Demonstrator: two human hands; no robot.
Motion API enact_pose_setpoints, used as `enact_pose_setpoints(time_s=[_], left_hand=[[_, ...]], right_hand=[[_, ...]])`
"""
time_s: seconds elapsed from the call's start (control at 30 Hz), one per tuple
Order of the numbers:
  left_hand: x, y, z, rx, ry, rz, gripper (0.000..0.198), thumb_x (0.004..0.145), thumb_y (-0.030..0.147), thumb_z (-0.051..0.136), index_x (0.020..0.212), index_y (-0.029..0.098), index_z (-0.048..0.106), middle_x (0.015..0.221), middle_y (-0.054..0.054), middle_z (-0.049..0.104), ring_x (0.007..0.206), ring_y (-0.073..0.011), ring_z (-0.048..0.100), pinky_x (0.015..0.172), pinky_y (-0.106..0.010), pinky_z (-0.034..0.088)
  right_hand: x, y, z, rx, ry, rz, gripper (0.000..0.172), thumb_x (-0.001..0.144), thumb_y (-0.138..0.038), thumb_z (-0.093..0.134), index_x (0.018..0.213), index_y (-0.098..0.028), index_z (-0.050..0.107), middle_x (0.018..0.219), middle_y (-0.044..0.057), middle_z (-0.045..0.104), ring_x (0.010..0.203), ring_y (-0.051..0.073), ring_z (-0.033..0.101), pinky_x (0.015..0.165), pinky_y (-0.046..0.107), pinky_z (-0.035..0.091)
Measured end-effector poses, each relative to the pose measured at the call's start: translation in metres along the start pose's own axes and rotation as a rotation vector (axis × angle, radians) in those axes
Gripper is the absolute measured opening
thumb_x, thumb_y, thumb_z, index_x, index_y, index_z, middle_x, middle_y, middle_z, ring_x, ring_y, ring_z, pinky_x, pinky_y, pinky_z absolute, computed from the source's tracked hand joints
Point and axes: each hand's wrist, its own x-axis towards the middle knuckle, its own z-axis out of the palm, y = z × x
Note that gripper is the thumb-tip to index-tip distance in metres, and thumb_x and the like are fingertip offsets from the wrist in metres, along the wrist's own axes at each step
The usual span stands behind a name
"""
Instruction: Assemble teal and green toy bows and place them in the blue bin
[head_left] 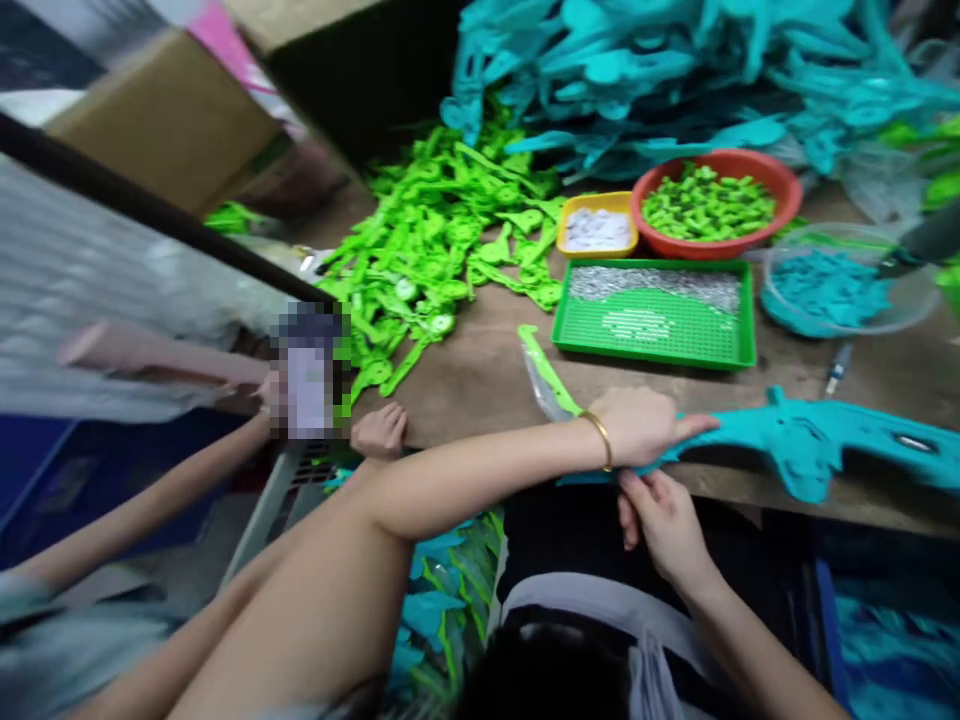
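A long turquoise plastic part (806,440) lies along the front edge of the wooden table, with a wider shaped section in its middle. My left hand (637,430), a gold bracelet at its wrist, is closed over the part's left end, one finger stretched along it. Just below, my right hand (667,520) pinches at the lower edge of that end, its fingers bent. What lies between the right fingertips is partly hidden. Left of my left hand is a bright green plastic strip (551,370) beside clear film.
Behind are a green tray (652,352) of small metal pins, a yellow dish (561,235), a red bowl (712,245) and a clear bowl (922,300). Green parts (427,230) and turquoise parts (637,60) are heaped beyond. At left, a co-worker's hand (271,395) holds a blurred object.
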Motion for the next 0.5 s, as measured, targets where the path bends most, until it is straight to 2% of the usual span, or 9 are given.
enact_pose_setpoints(time_s=[0.1,0.2,0.27,0.43,0.5], left_hand=[[0.0,0.0,-0.002,-0.101,-0.067,0.016,0.084,0.084,0.072,0.013,0.091,0.013,0.071,0.09,-0.016,0.07,0.085,-0.027,0.065,0.071,-0.033,0.045],[0.0,-0.003,-0.005,-0.16,-0.1,0.056,0.081,0.086,0.069,0.015,0.093,0.012,0.071,0.095,-0.016,0.069,0.09,-0.026,0.064,0.075,-0.032,0.045],[0.0,-0.006,-0.004,-0.176,-0.104,0.073,0.077,0.087,0.068,0.018,0.093,0.012,0.071,0.098,-0.016,0.069,0.093,-0.0259,0.063,0.077,-0.032,0.045],[0.006,-0.01,0.007,-0.208,-0.12,0.059,0.059,0.089,0.059,0.035,0.09,0.013,0.072,0.094,-0.015,0.07,0.092,-0.0243,0.064,0.073,-0.03,0.045],[0.009,-0.011,0.009,-0.219,-0.109,0.075,0.056,0.088,0.058,0.038,0.092,0.014,0.072,0.093,-0.015,0.07,0.092,-0.0254,0.064,0.072,-0.031,0.045]], right_hand=[[-0.002,0.011,-0.003,-0.007,0.099,-0.019,0.043,0.078,-0.053,0.06,0.058,-0.017,0.045,0.041,-0.006,0.045,0.032,0.006,0.042,0.036,0.019,0.036],[-0.002,0.017,-0.002,0.075,0.111,-0.018,0.04,0.077,-0.051,0.062,0.061,-0.017,0.049,0.045,-0.005,0.049,0.037,0.006,0.044,0.039,0.019,0.038],[-0.003,0.017,0.0,0.152,0.064,0.014,0.04,0.076,-0.053,0.063,0.065,-0.016,0.053,0.05,-0.002,0.055,0.039,0.007,0.046,0.041,0.02,0.04],[-0.003,0.014,0.011,0.145,-0.203,0.223,0.058,0.073,-0.066,0.057,0.072,-0.008,0.065,0.067,0.011,0.067,0.045,0.011,0.054,0.042,0.023,0.044],[-0.001,0.012,0.021,0.175,-0.19,0.268,0.056,0.068,-0.063,0.064,0.077,-0.008,0.067,0.072,0.013,0.069,0.05,0.013,0.058,0.044,0.024,0.046]])
